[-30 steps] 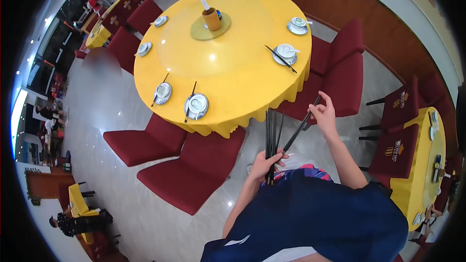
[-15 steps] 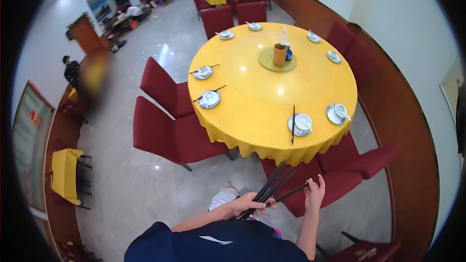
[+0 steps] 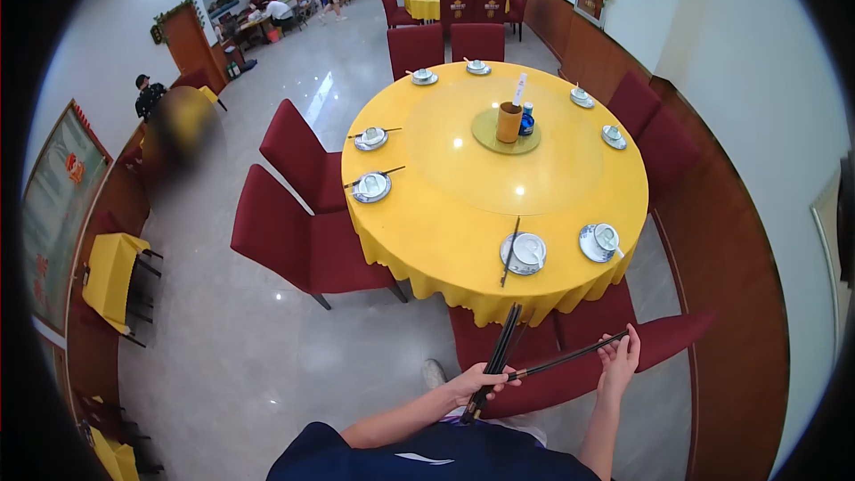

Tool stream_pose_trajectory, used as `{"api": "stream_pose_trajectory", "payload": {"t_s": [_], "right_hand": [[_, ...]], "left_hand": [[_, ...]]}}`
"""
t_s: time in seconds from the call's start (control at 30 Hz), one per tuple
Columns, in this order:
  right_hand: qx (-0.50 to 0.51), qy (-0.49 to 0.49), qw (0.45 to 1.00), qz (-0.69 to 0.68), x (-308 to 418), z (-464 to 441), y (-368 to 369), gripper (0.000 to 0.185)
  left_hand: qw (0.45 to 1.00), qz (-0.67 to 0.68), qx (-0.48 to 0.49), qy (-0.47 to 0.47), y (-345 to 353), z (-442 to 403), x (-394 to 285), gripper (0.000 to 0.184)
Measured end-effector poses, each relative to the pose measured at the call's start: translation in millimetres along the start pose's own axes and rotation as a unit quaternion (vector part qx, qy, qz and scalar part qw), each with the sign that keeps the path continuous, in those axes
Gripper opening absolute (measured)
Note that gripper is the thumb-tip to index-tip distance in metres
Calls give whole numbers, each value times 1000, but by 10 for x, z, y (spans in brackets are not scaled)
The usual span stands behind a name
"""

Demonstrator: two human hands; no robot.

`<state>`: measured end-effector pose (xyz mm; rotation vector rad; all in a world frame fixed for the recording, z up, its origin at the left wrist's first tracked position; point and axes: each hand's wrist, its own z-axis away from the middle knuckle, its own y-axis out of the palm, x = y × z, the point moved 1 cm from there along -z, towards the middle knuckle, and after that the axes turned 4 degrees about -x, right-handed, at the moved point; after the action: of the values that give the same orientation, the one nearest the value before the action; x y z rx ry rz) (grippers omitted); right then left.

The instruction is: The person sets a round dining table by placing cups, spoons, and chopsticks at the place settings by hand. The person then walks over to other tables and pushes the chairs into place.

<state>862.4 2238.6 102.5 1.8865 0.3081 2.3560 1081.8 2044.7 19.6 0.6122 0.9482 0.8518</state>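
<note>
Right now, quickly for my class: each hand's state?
Left hand: closed around a bundle of black chopsticks.
Right hand: fingertips pinching an outstretched chopstick or pair.

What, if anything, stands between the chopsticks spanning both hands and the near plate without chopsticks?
Nothing visible blocks the way from the chopsticks, held between left hand and right hand, to the near-right plate. Red chair seats lie between, but look lower than the tabletop.

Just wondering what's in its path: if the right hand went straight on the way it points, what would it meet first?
Probably the near-right edge of the yellow tablecloth, though depth is unclear: the right hand might brush the red chair first.
</note>
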Motion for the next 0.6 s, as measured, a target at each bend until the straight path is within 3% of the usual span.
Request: {"api": "stream_pose_trajectory", "payload": {"t_s": [0.07, 0.13, 0.27, 0.4, 0.6], "right_hand": [[-25, 15, 999, -26, 30, -278, -307, 31], [-18, 27, 998, -46, 11, -552, -551, 28], [99, 83, 991, -43, 63, -1066, -898, 25], [212, 165, 961, -71, 277, -1376, -1223, 21], [266, 110, 956, -53, 522, -1535, -1720, 20]], "left_hand": [[1000, -12, -8, 16, 259, -115, 193, 34], [997, 66, -28, 41, 487, -234, 417, 31], [988, 77, -68, 115, 807, -451, 1011, 31], [948, 95, -207, 221, 1523, -444, 1595, 27], [944, -23, -259, 205, 2142, -555, 2043, 26]]}}
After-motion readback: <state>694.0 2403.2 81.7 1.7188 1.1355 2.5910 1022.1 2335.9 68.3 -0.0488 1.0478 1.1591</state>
